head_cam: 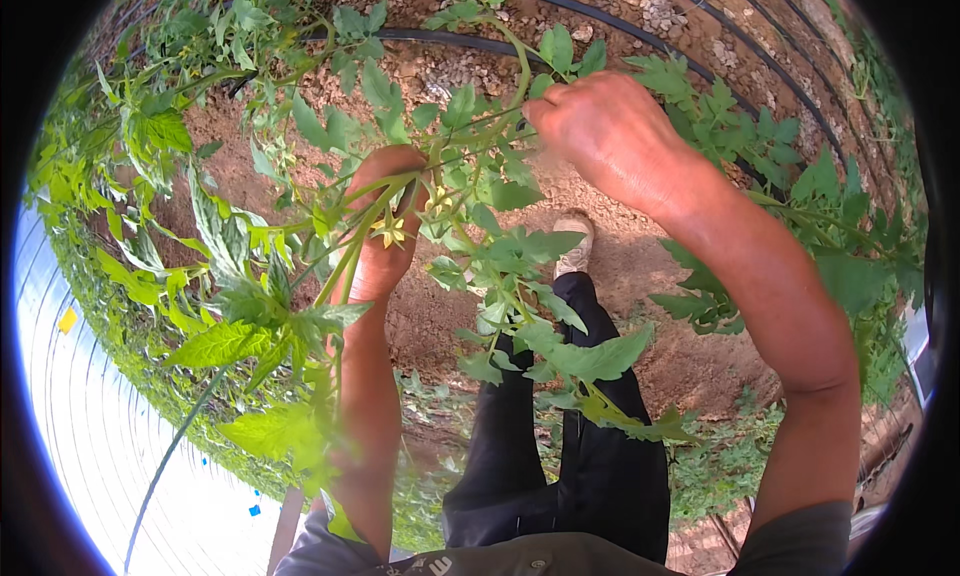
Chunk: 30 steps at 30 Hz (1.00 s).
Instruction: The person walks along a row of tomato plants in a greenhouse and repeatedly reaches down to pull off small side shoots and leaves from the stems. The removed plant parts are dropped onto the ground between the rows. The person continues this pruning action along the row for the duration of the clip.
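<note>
A tomato plant with green leaves and a thick stem (pixel 519 64) arches across the view in front of me. My left hand (pixel 386 216) is closed around its stem left of centre, beside yellow tomato flowers (pixel 391 231). At upper right, my right hand (pixel 592 118) has its fingers pinched near the stem, at a thin dark string that runs towards my left hand; whether the fingertips hold string or stem is hidden. A green twine (pixel 171 448) slants from the lower left up to the leaves. Leafy side shoots hang over my legs.
Black drip irrigation hoses (pixel 570 4) curve over brown soil at the top. More tomato plants (pixel 855 268) stand at right and along the left. My shoe (pixel 576 242) is on bare soil. A bright ribbed greenhouse cover (pixel 67 381) with a yellow card (pixel 67 320) lies at far left.
</note>
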Each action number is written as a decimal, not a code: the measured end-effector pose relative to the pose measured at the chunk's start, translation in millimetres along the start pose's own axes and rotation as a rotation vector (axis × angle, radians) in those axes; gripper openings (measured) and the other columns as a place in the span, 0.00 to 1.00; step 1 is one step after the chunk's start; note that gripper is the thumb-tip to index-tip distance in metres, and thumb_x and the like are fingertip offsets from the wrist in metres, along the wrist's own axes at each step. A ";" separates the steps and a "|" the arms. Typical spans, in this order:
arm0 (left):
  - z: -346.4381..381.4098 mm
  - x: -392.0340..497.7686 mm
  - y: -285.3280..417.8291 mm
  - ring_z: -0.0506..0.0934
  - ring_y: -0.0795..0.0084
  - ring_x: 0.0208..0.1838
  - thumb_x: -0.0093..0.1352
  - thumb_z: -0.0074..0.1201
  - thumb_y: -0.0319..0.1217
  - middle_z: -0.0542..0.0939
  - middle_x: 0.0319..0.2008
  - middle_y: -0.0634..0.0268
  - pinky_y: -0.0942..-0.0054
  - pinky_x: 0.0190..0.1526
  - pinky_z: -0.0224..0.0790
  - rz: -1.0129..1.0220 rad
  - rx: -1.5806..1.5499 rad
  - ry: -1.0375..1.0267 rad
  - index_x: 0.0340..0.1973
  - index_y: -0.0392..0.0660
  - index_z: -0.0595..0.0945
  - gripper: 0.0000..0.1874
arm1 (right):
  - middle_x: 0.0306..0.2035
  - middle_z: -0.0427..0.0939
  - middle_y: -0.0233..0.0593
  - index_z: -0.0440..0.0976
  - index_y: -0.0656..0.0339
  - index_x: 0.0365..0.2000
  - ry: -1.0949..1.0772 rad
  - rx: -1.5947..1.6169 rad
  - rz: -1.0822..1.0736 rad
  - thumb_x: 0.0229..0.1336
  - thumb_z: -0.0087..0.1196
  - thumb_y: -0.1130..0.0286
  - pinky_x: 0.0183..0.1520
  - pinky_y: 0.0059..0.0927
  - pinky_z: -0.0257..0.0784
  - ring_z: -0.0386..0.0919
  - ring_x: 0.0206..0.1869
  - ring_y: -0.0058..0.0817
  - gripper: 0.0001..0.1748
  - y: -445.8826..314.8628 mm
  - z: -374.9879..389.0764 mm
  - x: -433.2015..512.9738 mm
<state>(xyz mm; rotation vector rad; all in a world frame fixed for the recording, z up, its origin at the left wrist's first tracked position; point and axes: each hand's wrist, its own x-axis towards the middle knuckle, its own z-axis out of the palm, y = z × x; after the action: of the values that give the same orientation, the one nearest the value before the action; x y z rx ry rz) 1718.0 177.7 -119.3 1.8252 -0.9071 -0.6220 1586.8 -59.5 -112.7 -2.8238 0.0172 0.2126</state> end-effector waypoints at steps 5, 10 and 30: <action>3.1 -0.1 5.8 0.78 0.68 0.49 0.68 0.58 0.21 0.80 0.45 0.59 0.70 0.52 0.71 -0.041 0.074 -0.004 0.43 0.38 0.80 0.08 | 0.28 0.80 0.43 0.78 0.62 0.32 -0.134 -0.056 0.044 0.48 0.56 0.76 0.43 0.41 0.79 0.82 0.35 0.41 0.07 2.6 6.9 0.7; -0.5 -1.9 0.3 0.77 0.70 0.49 0.69 0.60 0.24 0.80 0.46 0.60 0.70 0.52 0.70 -0.039 0.034 0.021 0.44 0.38 0.80 0.09 | 0.28 0.80 0.44 0.79 0.62 0.30 0.107 -0.015 0.026 0.48 0.57 0.76 0.37 0.42 0.79 0.83 0.35 0.42 0.06 9.6 4.4 -1.3; -10.1 -2.9 -2.2 0.77 0.69 0.49 0.70 0.58 0.25 0.80 0.44 0.60 0.69 0.54 0.69 -0.090 0.029 -0.008 0.44 0.38 0.79 0.08 | 0.37 0.80 0.41 0.75 0.60 0.39 0.301 0.501 0.169 0.42 0.63 0.81 0.34 0.40 0.76 0.80 0.37 0.43 0.19 -52.9 -56.1 -54.6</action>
<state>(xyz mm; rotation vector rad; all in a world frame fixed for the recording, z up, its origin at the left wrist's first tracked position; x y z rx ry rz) 1724.5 186.0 -117.3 1.8990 -0.8472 -0.6751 1542.7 -26.8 -35.7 -2.3266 0.3292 -0.1630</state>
